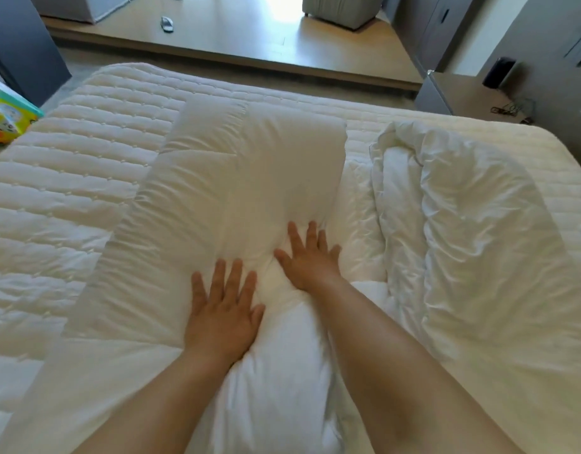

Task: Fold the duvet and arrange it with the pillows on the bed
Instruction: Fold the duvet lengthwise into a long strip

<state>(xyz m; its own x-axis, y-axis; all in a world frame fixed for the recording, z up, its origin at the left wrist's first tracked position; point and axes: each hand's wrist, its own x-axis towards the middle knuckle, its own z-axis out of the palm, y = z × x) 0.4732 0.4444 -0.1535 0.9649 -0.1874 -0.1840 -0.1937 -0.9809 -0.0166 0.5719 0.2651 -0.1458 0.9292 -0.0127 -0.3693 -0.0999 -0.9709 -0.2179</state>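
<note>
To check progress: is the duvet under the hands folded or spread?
Folded: the duvet forms a long layered strip, pressed flat by both open hands.

white duvet [236, 178], cream quilted bed [70, 178], green-yellow box [7, 119]

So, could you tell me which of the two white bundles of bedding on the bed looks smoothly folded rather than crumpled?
The flat one in the middle, under both hands (left, right); the one to the right is rumpled and loosely bunched.

Quilted bed [63, 198]: folded duvet [236, 178], rumpled bedding [472, 224], possibly pillow.
</note>
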